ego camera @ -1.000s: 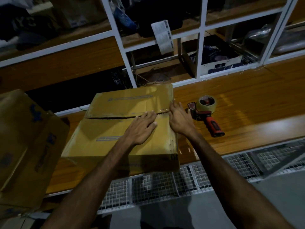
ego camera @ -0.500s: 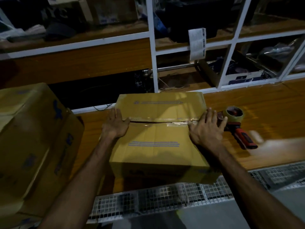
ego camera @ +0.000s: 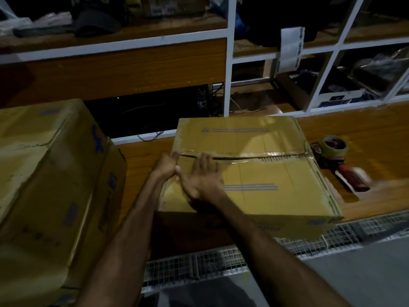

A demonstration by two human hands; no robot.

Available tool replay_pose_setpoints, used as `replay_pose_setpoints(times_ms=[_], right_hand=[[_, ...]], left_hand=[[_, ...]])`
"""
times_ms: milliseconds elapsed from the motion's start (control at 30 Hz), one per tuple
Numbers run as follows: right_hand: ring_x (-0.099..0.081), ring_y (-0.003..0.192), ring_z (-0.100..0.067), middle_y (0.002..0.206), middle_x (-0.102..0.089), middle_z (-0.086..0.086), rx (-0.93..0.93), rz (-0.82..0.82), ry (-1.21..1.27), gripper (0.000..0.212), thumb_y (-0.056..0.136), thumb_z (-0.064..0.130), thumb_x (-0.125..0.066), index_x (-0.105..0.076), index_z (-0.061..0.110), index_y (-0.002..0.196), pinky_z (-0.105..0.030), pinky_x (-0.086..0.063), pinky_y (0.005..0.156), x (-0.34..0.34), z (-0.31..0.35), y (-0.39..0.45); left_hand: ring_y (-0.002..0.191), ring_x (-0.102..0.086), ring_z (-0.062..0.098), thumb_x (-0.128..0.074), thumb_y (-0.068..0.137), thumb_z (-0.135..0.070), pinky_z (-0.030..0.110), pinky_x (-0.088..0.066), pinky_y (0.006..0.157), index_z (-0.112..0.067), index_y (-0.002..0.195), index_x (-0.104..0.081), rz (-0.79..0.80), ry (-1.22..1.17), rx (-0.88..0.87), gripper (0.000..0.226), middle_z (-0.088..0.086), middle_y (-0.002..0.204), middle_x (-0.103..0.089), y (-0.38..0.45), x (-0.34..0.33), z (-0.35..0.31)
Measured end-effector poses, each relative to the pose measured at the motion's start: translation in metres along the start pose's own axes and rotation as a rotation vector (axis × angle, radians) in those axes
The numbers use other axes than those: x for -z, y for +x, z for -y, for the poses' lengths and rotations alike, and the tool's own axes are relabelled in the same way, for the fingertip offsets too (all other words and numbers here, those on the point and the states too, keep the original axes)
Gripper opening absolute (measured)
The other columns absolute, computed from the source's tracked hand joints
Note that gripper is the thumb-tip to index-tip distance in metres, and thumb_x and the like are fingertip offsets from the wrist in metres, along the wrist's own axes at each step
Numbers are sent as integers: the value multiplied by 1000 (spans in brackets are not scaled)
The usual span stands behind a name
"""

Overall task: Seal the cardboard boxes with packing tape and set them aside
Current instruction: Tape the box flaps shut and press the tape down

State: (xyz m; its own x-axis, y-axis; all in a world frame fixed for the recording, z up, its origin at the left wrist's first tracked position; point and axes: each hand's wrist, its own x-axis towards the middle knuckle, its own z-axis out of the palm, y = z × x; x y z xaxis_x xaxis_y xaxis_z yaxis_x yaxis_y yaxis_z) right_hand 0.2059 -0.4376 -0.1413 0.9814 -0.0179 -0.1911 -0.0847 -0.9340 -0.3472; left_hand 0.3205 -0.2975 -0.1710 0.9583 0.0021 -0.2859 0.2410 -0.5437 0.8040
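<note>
A yellow-brown cardboard box (ego camera: pixel 261 173) lies on the wooden worktop with its flaps down and clear tape along the middle seam. My left hand (ego camera: pixel 164 167) rests at the box's left edge, fingertips at the seam's end. Beside it my right hand (ego camera: pixel 202 178) lies flat on the near flap, fingers spread toward the seam. Neither hand holds anything. A tape dispenser (ego camera: pixel 338 160) with a red handle and a tape roll lies on the worktop just right of the box, untouched.
Larger cardboard boxes (ego camera: pixel 46 185) stand stacked at the left, close to the box being pressed. White-framed shelving (ego camera: pixel 229 63) with cluttered compartments rises behind. A wire-mesh ledge (ego camera: pixel 221 260) runs along the wooden worktop's (ego camera: pixel 365 134) near edge.
My right hand has slid from the box's right end across to the left end, beside my left hand. The left hand stays at the left edge. The view has shifted left.
</note>
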Motion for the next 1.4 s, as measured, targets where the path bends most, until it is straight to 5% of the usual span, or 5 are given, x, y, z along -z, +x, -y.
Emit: replay_pose_setpoints(times_ms=[333, 567, 867, 1167, 1400], right_hand=[[-2, 165, -16, 179, -6, 6, 200, -13, -61, 80, 107, 70, -11, -15, 22, 171, -50, -2, 133, 16, -48, 7], [-7, 165, -20, 179, -7, 5, -113, -96, -199, 110, 86, 85, 17, -15, 22, 171, -54, -5, 133, 53, -173, -32], [2, 164, -42, 174, 0, -30, -673, -174, -83, 118, 92, 84, 5, -7, -7, 165, -61, 1, 131, 55, -139, -36], [2, 165, -36, 177, -1, -21, -98, -67, 54, 99, 102, 74, 0, -12, 2, 168, -58, 5, 130, 2, 13, 2], [-3, 165, -18, 179, -7, 6, 204, -15, -94, 76, 110, 66, -15, -17, 22, 171, -50, -2, 133, 25, -60, -6]], left_hand=[[98, -68, 26, -34, 112, -51, 44, -55, 95, -13, 139, -62, 170, -123, -10, 55, 9, 120, -70, -19, 0, -9], [140, -50, 41, -27, 100, -77, 58, -39, 118, -18, 158, -45, 135, -23, 49, 84, 16, 156, -50, 5, -4, 9], [127, -60, 40, -24, 106, -67, 53, -47, 110, -11, 153, -51, 73, 50, 16, 77, 20, 146, -59, -4, -9, 8], [108, -65, 30, -34, 110, -57, 45, -53, 99, -8, 130, -69, 52, -17, -16, 63, 13, 129, -67, -18, -7, 0], [95, -68, 30, -32, 107, -64, 45, -55, 92, -12, 109, -74, 43, 52, -16, 67, 14, 111, -72, -23, -1, 0]])
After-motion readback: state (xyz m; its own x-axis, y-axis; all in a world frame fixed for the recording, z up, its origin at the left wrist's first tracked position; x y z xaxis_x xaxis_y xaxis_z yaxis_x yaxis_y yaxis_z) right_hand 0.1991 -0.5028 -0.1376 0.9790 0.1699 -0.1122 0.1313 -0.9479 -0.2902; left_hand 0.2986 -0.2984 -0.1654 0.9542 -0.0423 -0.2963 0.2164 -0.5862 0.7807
